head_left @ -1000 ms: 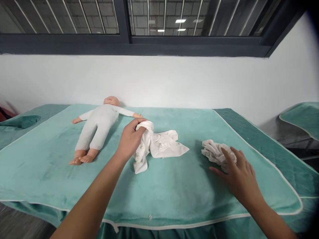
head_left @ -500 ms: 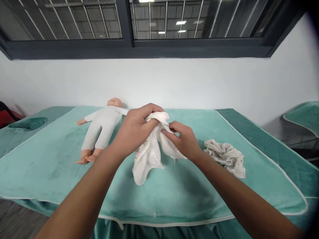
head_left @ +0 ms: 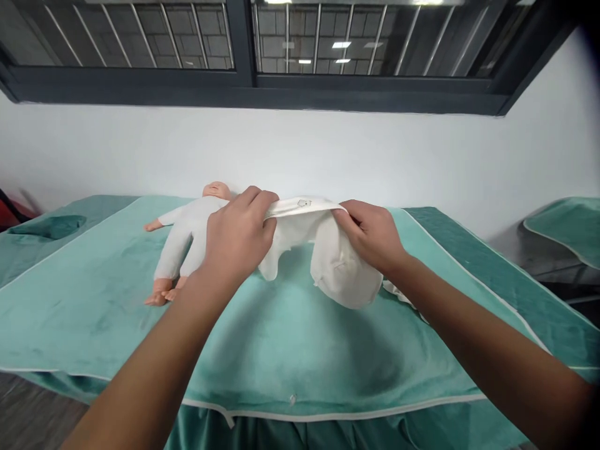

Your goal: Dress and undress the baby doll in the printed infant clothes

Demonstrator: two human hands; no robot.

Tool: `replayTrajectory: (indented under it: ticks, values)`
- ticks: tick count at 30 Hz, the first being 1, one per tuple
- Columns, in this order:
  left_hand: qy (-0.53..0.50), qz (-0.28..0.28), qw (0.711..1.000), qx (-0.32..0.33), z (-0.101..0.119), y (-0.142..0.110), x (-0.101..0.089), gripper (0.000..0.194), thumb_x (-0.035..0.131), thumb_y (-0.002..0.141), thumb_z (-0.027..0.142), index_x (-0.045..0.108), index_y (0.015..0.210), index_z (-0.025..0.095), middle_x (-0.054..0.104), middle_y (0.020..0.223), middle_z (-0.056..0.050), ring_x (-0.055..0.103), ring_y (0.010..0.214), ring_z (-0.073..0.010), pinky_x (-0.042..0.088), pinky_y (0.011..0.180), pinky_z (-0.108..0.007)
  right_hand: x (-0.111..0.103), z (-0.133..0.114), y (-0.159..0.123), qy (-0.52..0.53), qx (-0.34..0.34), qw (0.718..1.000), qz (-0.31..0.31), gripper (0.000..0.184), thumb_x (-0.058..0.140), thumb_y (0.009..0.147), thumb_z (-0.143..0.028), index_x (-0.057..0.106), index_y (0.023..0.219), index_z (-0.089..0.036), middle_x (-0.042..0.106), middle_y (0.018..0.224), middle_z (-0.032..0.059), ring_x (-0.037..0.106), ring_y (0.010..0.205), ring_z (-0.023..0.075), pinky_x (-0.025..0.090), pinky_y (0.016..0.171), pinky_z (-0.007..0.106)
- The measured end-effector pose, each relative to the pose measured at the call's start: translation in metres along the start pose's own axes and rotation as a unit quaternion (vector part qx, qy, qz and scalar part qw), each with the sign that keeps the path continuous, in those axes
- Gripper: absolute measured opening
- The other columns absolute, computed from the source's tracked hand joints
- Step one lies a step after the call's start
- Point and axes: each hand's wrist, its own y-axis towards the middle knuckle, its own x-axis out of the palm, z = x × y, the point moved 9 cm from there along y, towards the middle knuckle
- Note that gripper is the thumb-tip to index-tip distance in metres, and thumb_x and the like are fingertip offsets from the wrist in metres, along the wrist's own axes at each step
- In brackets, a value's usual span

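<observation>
A small white baby garment point(head_left: 344, 272) hangs above the bed, its top edge pulled taut between my two hands. A small printed figure shows on that edge, and two loose parts droop below; whether it is trousers or a top I cannot tell. My left hand point(head_left: 241, 228) pinches the left end of the edge, while my right hand point(head_left: 370, 231) grips the right end between thumb and fingers. Behind my left hand a baby doll point(head_left: 190, 228) in a white suit lies on its back, one arm hidden. Crumpled white cloth point(head_left: 398, 292) lies mostly hidden behind my right forearm.
A green plush blanket point(head_left: 290, 356) with pale edging covers the bed. Beyond it stands a white wall point(head_left: 300, 150) under a dark-framed window point(head_left: 248, 90) with bars. More green fabric point(head_left: 567, 228) is at the far right, and something red point(head_left: 12, 217) at the left edge.
My hands have moved apart, the right one further right and up. The bunched garment is now stretched between them and raised. My right forearm now covers most of the crumpled cloth.
</observation>
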Motion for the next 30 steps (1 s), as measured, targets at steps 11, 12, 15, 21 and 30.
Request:
replayTrajectory:
  ticks: [11,12,15,21,30]
  values:
    - [0.042,-0.032,0.997,-0.048,-0.020,-0.004,0.008,0.042,0.043,0.083,0.009,0.065,0.115,0.025,0.068,0.109,-0.006,0.065,0.094,-0.0253,0.043,0.065,-0.032,-0.014,0.024,-0.002,-0.176,0.015,0.984,0.024,0.025,0.046,0.089,-0.021,0.066,0.104,-0.024,0.065,0.108,0.0057,0.059,0.089,0.0223,0.031,0.060,0.030]
    - [0.034,-0.037,0.997,-0.060,-0.025,-0.006,0.011,0.043,0.043,0.083,0.009,0.065,0.115,0.026,0.069,0.108,-0.005,0.065,0.094,-0.0255,0.043,0.066,-0.032,-0.016,0.030,-0.003,-0.172,0.016,0.985,0.031,0.025,0.046,0.089,-0.021,0.067,0.102,-0.024,0.065,0.110,0.0068,0.059,0.093,0.0234,0.032,0.060,0.030]
    - [-0.003,-0.045,0.993,-0.109,-0.043,-0.011,0.014,0.041,0.043,0.084,0.011,0.066,0.113,0.028,0.071,0.104,-0.004,0.066,0.092,-0.0261,0.044,0.067,-0.033,-0.015,0.052,-0.010,-0.123,0.034,0.991,0.029,0.027,0.045,0.085,-0.016,0.067,0.098,-0.023,0.068,0.106,0.0061,0.060,0.094,0.0237,0.038,0.066,0.031]
    - [-0.069,-0.044,0.971,-0.225,-0.090,-0.019,0.009,0.032,0.045,0.090,0.028,0.067,0.114,0.028,0.072,0.094,-0.005,0.066,0.087,-0.0279,0.047,0.067,-0.035,-0.025,0.081,-0.024,-0.046,0.094,0.994,0.014,0.030,0.046,0.081,-0.017,0.069,0.097,-0.025,0.073,0.092,0.0023,0.063,0.082,0.0222,0.042,0.069,0.031]
    - [0.007,-0.166,0.963,-0.212,-0.101,-0.010,0.029,0.032,0.046,0.093,0.049,0.066,0.094,0.025,0.068,0.085,-0.008,0.059,0.074,-0.0263,0.045,0.065,-0.038,-0.018,0.106,-0.008,-0.109,0.177,0.976,-0.057,0.027,0.051,0.079,-0.026,0.075,0.090,-0.026,0.071,0.075,0.0036,0.060,0.065,0.0212,0.039,0.057,0.029]
